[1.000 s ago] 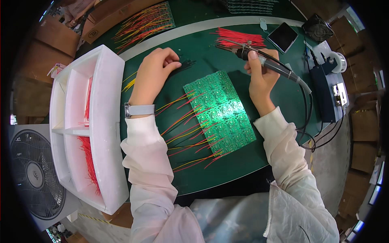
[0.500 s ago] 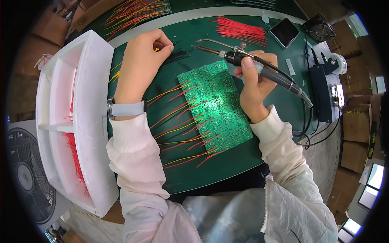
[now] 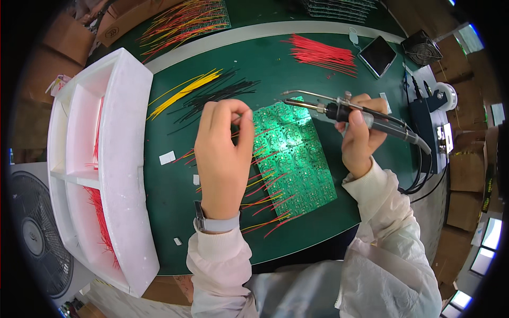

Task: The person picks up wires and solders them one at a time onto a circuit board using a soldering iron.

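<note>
My right hand (image 3: 363,135) is wrapped round a soldering iron (image 3: 339,112) with a thin metal feed tube (image 3: 313,95) along its top. The iron's tip hangs over the far edge of a green circuit board panel (image 3: 307,175). Red, yellow and black wires (image 3: 265,199) stick out from the panel's left side. Above that side is my left hand (image 3: 225,143), thumb and forefinger pinched together; whatever is between them is too small to make out. Just beyond it lie loose black wires (image 3: 214,96) and a bundle of yellow wires (image 3: 185,93).
A white foam box (image 3: 143,206) with red wires in its compartments stands at the left, beside a fan (image 3: 34,236). Red wires (image 3: 323,54) lie at the back, near a dark-screened device (image 3: 377,56). A dark blue soldering station (image 3: 424,127) with trailing cables stands at right.
My left hand has come from the loose black wires toward me and right, over the panel's left edge. My right hand has shifted slightly right and nearer with the soldering iron.
</note>
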Available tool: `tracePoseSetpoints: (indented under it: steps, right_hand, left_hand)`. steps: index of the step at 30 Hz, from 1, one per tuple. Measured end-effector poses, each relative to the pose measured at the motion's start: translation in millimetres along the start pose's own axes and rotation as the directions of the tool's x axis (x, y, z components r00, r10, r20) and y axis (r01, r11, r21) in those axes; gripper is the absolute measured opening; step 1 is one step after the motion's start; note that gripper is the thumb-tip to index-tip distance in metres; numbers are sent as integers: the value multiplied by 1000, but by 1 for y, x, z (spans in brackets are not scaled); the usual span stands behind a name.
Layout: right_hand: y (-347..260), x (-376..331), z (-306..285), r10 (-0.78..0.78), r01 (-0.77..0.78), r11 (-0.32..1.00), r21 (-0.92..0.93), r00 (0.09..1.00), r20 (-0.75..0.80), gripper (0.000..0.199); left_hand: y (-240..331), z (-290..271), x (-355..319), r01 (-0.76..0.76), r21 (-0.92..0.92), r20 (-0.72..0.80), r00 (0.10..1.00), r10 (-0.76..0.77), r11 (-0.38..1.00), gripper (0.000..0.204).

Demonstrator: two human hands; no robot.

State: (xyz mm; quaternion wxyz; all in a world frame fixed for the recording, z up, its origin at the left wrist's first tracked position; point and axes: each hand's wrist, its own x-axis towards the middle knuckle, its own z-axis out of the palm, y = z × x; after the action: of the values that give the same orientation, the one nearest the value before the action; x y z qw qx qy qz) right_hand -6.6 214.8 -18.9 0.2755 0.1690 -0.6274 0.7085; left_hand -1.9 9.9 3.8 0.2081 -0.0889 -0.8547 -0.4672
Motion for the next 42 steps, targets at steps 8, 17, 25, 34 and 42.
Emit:
tracePoseSetpoints:
  steps: [8,17,25,34,42]
  right_hand:
    - [-7,0,-18,4,3,998,-66,996,91,31]
    - [-6,-6,-17,56,-42,996,-81,983,173,33]
    - [-5,-6,-17,25,2,992,-123,976,218,31]
    - [-5,-5,-15,-1,35,990,-137,971,241,29]
    - [-6,-5,-16,27,12,988,-153,968,250,30]
  left_hand:
    - [-10,0,-4,-39,-36,148,988,44,999,11]
    - [-16,7,-4,38,-24,155,987,-34,999,12]
    - [-16,8,-3,21,-25,153,988,-17,999,13]
    - [-15,8,-3,13,-19,174,985,-9,1000,13]
    - [-16,9,-2,17,-20,168,986,-13,1000,13]
